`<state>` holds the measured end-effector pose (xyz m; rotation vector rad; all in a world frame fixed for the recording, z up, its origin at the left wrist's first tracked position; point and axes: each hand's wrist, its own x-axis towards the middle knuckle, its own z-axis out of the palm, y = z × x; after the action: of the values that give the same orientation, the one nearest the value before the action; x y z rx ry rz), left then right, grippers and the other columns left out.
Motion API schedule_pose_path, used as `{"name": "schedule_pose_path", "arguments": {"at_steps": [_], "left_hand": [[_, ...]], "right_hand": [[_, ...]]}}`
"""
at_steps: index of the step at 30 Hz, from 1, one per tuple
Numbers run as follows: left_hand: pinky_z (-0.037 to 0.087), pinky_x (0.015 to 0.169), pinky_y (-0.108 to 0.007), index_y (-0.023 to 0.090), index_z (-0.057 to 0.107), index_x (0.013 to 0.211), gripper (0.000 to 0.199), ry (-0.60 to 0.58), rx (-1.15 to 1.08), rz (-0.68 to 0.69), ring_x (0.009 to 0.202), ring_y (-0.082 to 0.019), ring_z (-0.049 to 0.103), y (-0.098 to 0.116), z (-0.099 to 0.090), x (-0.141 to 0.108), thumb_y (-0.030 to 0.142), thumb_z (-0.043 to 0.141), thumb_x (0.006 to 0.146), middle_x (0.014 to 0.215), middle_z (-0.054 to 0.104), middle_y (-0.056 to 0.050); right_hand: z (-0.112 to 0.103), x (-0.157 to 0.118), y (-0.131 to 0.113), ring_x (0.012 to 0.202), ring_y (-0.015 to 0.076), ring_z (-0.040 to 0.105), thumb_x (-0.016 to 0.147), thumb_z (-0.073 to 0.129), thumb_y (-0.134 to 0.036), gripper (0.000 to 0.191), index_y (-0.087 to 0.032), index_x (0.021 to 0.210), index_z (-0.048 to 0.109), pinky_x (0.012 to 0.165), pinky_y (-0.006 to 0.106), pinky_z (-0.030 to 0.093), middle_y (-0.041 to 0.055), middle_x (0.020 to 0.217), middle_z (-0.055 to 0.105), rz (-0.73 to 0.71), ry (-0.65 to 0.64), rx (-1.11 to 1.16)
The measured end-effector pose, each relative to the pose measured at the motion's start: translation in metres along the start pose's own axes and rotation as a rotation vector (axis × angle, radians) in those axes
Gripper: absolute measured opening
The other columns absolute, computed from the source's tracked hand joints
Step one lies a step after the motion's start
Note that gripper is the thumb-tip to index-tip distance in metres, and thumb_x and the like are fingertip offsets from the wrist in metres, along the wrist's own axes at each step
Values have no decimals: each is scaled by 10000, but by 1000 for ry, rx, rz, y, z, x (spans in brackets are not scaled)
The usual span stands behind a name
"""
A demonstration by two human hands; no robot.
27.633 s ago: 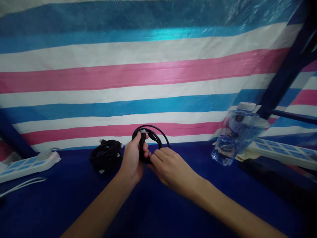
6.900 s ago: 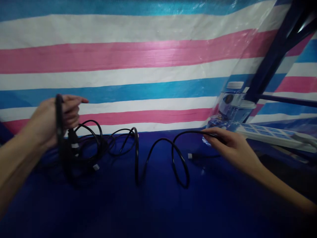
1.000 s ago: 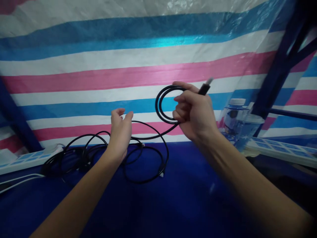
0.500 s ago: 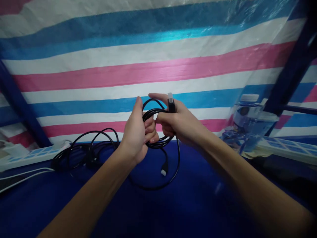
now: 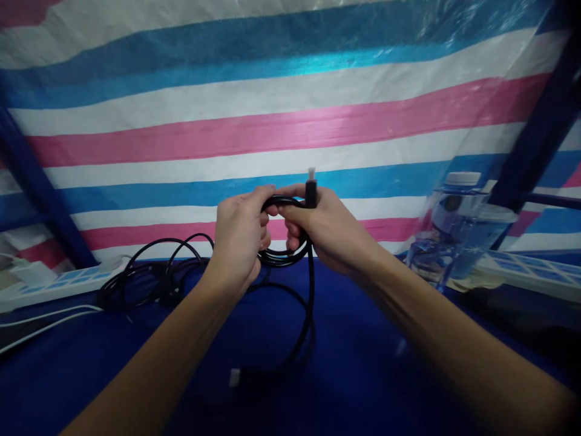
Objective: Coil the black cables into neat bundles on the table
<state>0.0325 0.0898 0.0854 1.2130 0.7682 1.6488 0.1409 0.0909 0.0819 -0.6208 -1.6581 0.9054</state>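
A black cable [image 5: 285, 260] is wound into a small coil between my two hands, above the blue tabletop. My left hand [image 5: 240, 233] is closed on the coil's left side, with the thumb along its top. On the right side my right hand [image 5: 324, 224] pinches the loops between thumb and fingers. One plug [image 5: 311, 192], black with a pale tip, points up from beside my right index finger. A loose length hangs below the coil, ending in a second plug [image 5: 235, 376] with a pale tip, low over the dark blue surface.
More coiled black cable [image 5: 136, 281] lies at the left by a white power strip [image 5: 68, 280]. White cords [image 5: 49, 315] run at far left. A clear bottle [image 5: 447, 224] and a plastic cup [image 5: 485, 236] stand at right. Striped sheeting [image 5: 272, 133] hangs behind.
My left hand has turned, its thumb coming down from upright onto the coil's top. The hanging plug has swung lower and to the left. My right hand keeps its pinch.
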Motion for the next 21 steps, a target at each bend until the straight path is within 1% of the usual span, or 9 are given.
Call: {"name": "schedule_pose_path", "arguments": {"at_steps": [3, 6, 10, 12, 13, 15, 18, 20, 21], "left_hand": [[220, 295, -185, 184, 387, 489, 276, 38, -143, -19, 299, -34, 207, 0, 0, 1, 233, 557, 701, 399, 295, 79], [211, 297, -190, 196, 333, 483, 319, -14, -268, -119, 287, -43, 184, 3, 0, 0, 255, 508, 743, 371, 229, 85], [194, 297, -200, 202, 252, 426, 457, -212, -270, -261, 255, -41, 154, 9, -2, -3, 349, 463, 804, 321, 172, 78], [235, 307, -210, 211, 217, 410, 517, -312, -228, -303, 245, -46, 172, 10, -1, -5, 423, 458, 816, 309, 148, 76], [265, 319, -213, 212, 219, 412, 529, -327, -218, -294, 249, -50, 199, 9, 0, -7, 452, 456, 819, 313, 158, 74], [331, 365, -210, 201, 294, 438, 504, -283, -241, -212, 285, -58, 294, 4, 7, -12, 478, 452, 828, 346, 243, 65], [403, 466, -197, 178, 474, 587, 379, -143, -321, -54, 415, -68, 445, -5, 20, -21, 434, 435, 864, 481, 429, 41], [404, 491, -184, 172, 499, 636, 340, -52, -344, -4, 464, -63, 464, -7, 25, -23, 378, 407, 891, 535, 456, 35], [390, 476, -179, 170, 470, 598, 358, -10, -348, -13, 453, -59, 444, -6, 26, -23, 353, 398, 897, 515, 425, 40]], "right_hand": [[11, -3, -6, 358, 37, 295, 738, 553, -117, 74, -154, 678, 577, 365, 180, 278, -88, 433, 322, 25, 37, 240], [15, -6, -10, 343, 31, 195, 721, 565, -124, 56, -161, 687, 590, 325, 175, 182, -107, 413, 239, 55, 44, 347], [9, -7, -13, 351, 29, 131, 712, 584, -139, 85, -174, 646, 544, 316, 181, 118, -109, 421, 208, 62, 44, 351], [4, -5, -12, 352, 30, 109, 734, 625, -246, 228, -191, 591, 457, 314, 190, 106, -110, 428, 196, 117, 63, 367], [2, -4, -12, 350, 32, 105, 741, 637, -313, 303, -201, 574, 411, 311, 197, 109, -110, 426, 190, 145, 93, 380], [-1, 0, -10, 341, 40, 117, 751, 634, -399, 404, -219, 558, 329, 309, 210, 148, -112, 416, 177, 187, 193, 419], [-2, 3, -6, 335, 49, 147, 773, 615, -407, 456, -227, 558, 255, 329, 215, 220, -112, 403, 168, 174, 376, 480], [-1, 4, -4, 333, 53, 201, 781, 606, -423, 429, -222, 571, 291, 354, 216, 264, -107, 404, 213, 132, 423, 473], [-1, 4, -3, 336, 57, 247, 780, 603, -445, 408, -219, 583, 326, 369, 219, 288, -100, 412, 257, 113, 416, 453]]}}
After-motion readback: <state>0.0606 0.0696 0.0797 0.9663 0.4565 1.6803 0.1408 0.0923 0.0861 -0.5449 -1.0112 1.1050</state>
